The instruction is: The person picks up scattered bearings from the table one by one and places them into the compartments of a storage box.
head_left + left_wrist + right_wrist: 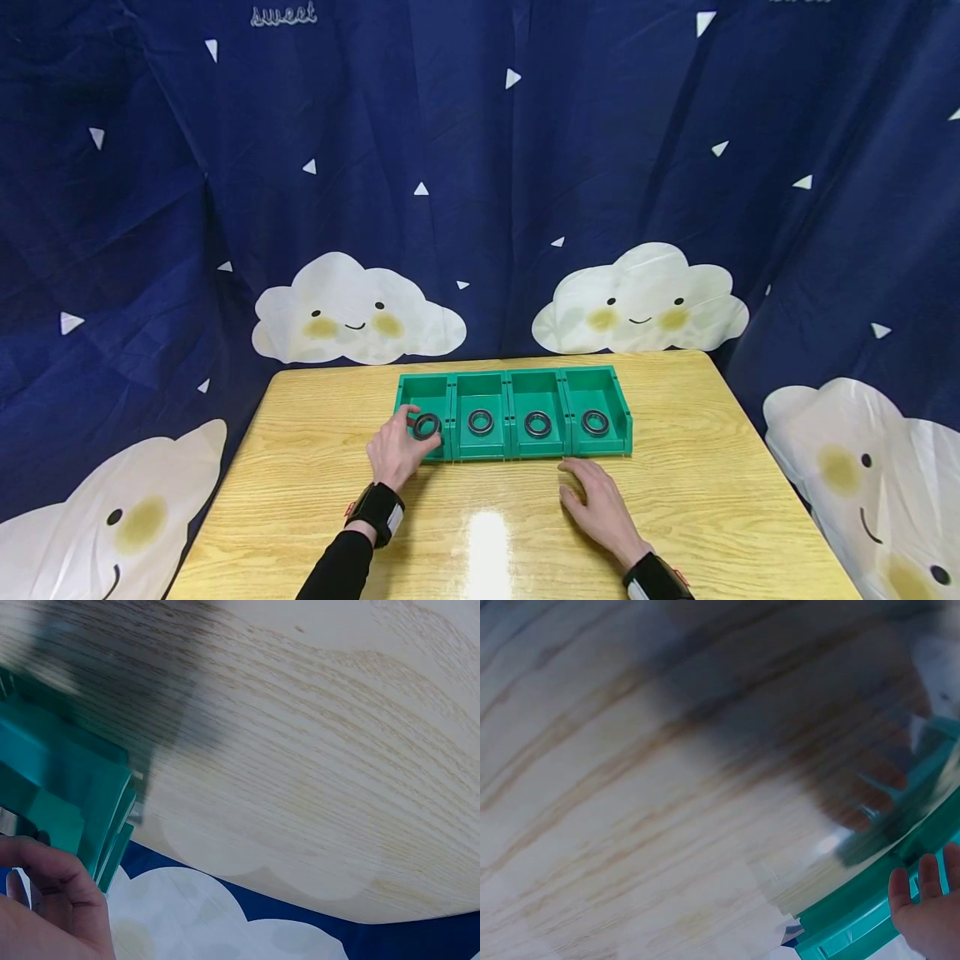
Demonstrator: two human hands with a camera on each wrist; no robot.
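Note:
Between the thumb and fingers of my left hand (397, 447) is a dark bearing ring (427, 427), pinched at the leftmost green bin (424, 385). In the left wrist view the curled left fingers (52, 862) are beside the green wall, and the ring is mostly hidden there. Three more bearings lie one to a bin: one in the second bin (481, 422), a bearing (537, 424) in the third and a bearing (596, 422) in the rightmost. My right hand (600, 508) holds nothing, its fingers loosely bent just in front of the bins' near edge.
The joined green bins stand in a row toward the back of a wooden table (322, 417). A dark blue curtain (480, 167) with clouds and triangles hangs behind and at both sides. A bright light reflection shows on the tabletop at the front.

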